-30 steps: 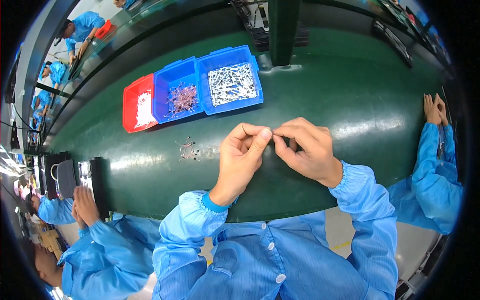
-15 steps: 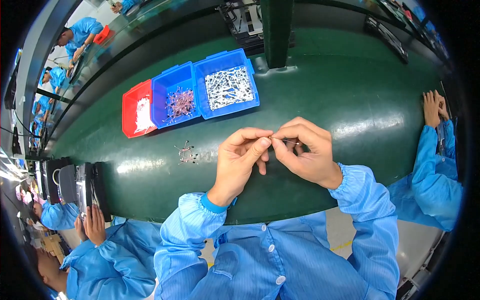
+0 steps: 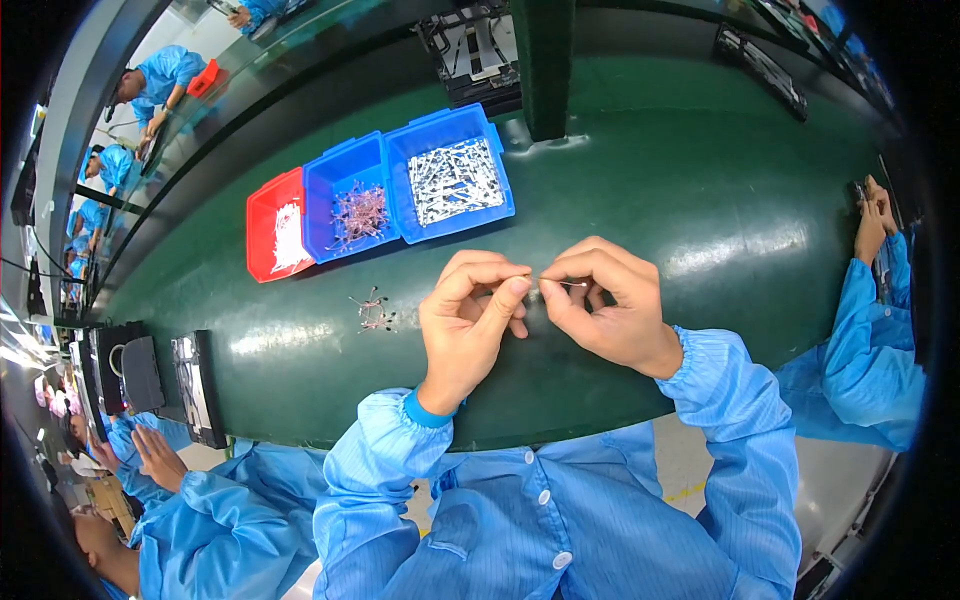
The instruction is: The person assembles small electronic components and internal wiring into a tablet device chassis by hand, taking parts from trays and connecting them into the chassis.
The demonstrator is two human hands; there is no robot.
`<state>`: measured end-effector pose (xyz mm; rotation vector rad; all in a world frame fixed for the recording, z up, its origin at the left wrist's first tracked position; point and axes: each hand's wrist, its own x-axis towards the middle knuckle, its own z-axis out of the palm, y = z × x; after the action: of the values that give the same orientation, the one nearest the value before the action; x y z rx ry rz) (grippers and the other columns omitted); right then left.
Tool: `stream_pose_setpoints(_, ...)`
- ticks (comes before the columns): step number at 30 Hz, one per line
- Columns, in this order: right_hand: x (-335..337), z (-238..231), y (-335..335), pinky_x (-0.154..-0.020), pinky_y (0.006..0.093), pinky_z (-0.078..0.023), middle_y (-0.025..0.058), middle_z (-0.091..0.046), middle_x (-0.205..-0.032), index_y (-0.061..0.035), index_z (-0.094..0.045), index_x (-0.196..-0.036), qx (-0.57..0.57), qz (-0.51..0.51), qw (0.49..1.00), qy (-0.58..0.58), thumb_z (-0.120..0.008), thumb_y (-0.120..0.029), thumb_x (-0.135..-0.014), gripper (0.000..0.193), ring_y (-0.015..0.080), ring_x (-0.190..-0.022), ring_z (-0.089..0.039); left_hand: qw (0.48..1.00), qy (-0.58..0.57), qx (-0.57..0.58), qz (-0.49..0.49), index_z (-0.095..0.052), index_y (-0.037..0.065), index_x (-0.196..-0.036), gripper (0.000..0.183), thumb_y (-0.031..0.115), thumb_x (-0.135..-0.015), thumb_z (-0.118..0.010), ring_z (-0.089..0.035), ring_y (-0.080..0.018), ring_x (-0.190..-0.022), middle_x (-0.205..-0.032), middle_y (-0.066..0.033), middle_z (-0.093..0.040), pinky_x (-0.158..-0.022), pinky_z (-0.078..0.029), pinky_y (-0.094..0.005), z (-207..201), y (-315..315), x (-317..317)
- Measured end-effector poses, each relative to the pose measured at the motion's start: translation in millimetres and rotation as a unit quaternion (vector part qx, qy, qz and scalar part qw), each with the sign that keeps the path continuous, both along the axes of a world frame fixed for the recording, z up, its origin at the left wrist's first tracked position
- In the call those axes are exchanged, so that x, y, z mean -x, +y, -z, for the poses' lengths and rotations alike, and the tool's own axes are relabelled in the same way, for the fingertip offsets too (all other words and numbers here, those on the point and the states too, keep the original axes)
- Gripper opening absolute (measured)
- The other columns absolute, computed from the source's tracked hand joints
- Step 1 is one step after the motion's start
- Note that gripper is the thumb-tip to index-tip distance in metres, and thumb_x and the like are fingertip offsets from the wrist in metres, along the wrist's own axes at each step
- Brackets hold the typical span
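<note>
Thin wire-like pin at frame centre, pinched between thumb and forefinger of both hands: left hand and right hand, both closed on it above the green desk. Small loose parts lie left of them. Blue bins and red bin sit upper left.

A long green workbench in a shared assembly room

A glossy dark-green bench top was seen curving across the view, with overhead light reflected in pale streaks on it. A dark upright post was set at its far edge, beside black trays. Pale floor was shown below the near edge. Seated co-workers in blue coats were placed along both sides.
</note>
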<state>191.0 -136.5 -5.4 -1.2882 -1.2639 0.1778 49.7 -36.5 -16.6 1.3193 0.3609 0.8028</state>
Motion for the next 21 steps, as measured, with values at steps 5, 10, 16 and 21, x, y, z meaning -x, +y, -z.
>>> stream_pose_setpoints(5, -6, -3, 0, -0.041, 0.0203, -0.041, 0.0077, -0.066, -0.082, -0.0014, -0.067, -0.087, 0.0, 0.007, 1.0, 0.006, -0.075, 0.005, -0.074, 0.017, 0.0065, -0.051, -0.057, 0.999, -0.002, -0.039, -0.028, -0.063, -0.004, -0.099, 0.007, 0.001, -0.094, -0.061, -0.06, -0.0121, -0.068, -0.1, -0.0095, -0.054, -0.052, -0.055, -0.0258, -2, 7, 1)
stream_pose_setpoints(10, -19, 1, -3, -0.046, 0.0255, -0.047, 0.0055, -0.066, -0.082, -0.0053, -0.068, -0.091, -0.077, 0.079, 0.977, -0.185, -0.076, 0.001, -0.071, 0.022, 0.014, -0.054, -0.062, 0.999, 0.003, -0.027, -0.017, -0.061, -0.004, -0.1, 0.009, 0.003, -0.095, -0.061, -0.06, -0.0124, -0.068, -0.101, -0.0096, -0.054, -0.054, -0.056, -0.0273, -2, 4, -3)
stream_pose_setpoints(16, -42, 4, -7, -0.051, 0.0279, -0.051, 0.0043, -0.067, -0.082, -0.0071, -0.068, -0.092, -0.09, 0.104, 0.938, -0.319, -0.08, -0.008, -0.071, 0.024, 0.0161, -0.061, -0.065, 0.998, 0.034, -0.032, -0.037, -0.061, -0.004, -0.098, 0.006, 0.001, -0.094, -0.06, -0.061, -0.0117, -0.069, -0.101, -0.0091, -0.053, -0.058, -0.057, -0.0263, 5, 5, 0)
stream_pose_setpoints(21, -119, 5, -20, -0.053, 0.0292, -0.053, 0.008, -0.069, -0.085, -0.0058, -0.067, -0.089, -0.017, 0.193, 0.951, -0.242, -0.073, -0.006, -0.078, 0.012, 0.0176, -0.062, -0.065, 0.997, 0.076, -0.002, -0.033, -0.062, -0.003, -0.098, 0.008, 0.005, -0.095, -0.062, -0.057, -0.0084, -0.068, -0.099, -0.0064, -0.055, -0.056, -0.052, -0.0232, 9, 1, -3)
